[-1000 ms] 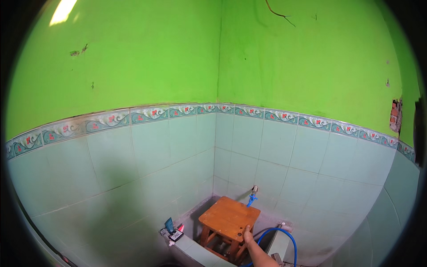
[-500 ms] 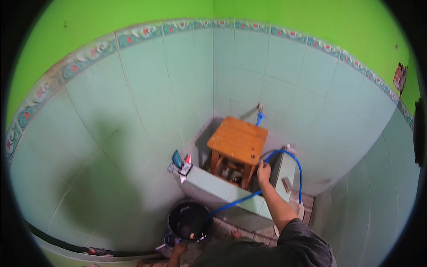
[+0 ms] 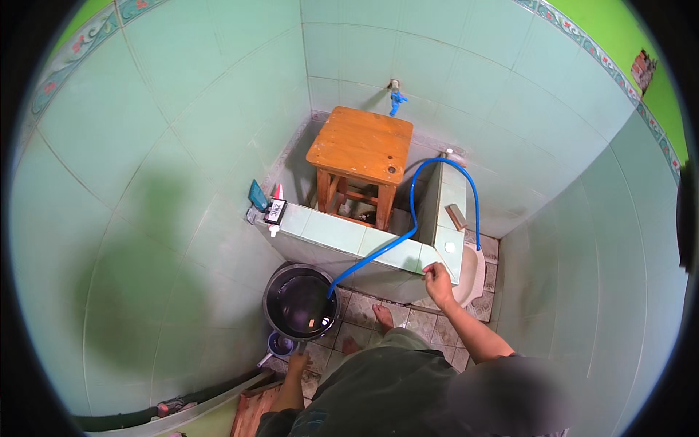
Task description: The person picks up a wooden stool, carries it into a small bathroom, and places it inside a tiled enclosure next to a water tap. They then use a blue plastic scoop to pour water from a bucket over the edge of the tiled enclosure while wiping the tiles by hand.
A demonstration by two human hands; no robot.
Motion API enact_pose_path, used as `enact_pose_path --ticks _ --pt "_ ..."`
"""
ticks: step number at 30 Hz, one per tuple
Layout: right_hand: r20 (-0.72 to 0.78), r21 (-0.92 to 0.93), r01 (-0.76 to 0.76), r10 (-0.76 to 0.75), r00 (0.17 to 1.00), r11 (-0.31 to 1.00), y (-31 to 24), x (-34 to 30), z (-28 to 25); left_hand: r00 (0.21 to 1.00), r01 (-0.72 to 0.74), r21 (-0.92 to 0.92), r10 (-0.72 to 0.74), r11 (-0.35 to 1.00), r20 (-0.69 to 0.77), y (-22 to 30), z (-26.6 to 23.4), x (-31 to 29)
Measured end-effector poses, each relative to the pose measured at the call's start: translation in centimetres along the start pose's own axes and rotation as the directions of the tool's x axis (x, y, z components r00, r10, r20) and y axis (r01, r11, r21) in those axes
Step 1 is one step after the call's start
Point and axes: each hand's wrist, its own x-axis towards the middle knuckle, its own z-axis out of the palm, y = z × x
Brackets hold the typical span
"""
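My left hand (image 3: 298,360) is closed on the short handle at the near rim of a round black basin (image 3: 271,320). Water appears to lie in the basin, with bright reflections on its surface. A blue hose (image 3: 381,250) dips its end into the basin, runs over the tiled ledge and loops down on the right. My right hand (image 3: 438,282) hovers by the ledge's near corner, fingers loosely bent and apart, nothing in them. It does not touch the hose. A small dipper (image 3: 279,344) with a pale handle rests beside the basin.
A wooden stool (image 3: 362,146) stands inside the tiled trough below a blue tap (image 3: 397,100). Toiletry tubes (image 3: 275,211) sit on the ledge's left corner. A brown block (image 3: 456,216) lies on the right ledge (image 3: 450,195), beside a squat toilet (image 3: 475,277).
My right hand has let go of the hose by the stool and drawn back toward me. The hose now sags inside the trough. The view has tipped downward.
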Motion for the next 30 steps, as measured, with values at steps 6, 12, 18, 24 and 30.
enact_pose_path --ticks 6,12,18,24,30 --pt "0.202 -0.209 -0.005 0.048 0.978 0.978 1.5 -8.8 -0.9 0.891 -0.451 0.154 0.453 0.879 0.024 8.2 3.4 2.4" --pt "0.3 -0.405 -0.149 0.285 0.91 0.902 9.6 -16.4 -4.3 0.9 -0.427 0.137 0.407 0.894 0.156 14.6 8.7 1.6" --pt "0.176 -0.484 -0.431 0.567 0.804 0.761 15.0 -23.3 -6.9 0.638 -0.747 0.368 0.754 0.554 0.158 20.3 11.4 -3.9" --pt "0.105 -0.465 -0.543 0.653 0.75 0.699 16.3 -25.3 -7.3 0.198 -0.817 0.573 0.967 0.072 0.161 30.8 15.5 -7.0" --pt "0.03 -0.273 -0.601 0.631 0.775 0.751 16.6 -25.2 -7.9 0.106 -0.815 0.576 0.958 -0.069 0.265 38.1 21.9 -5.7"
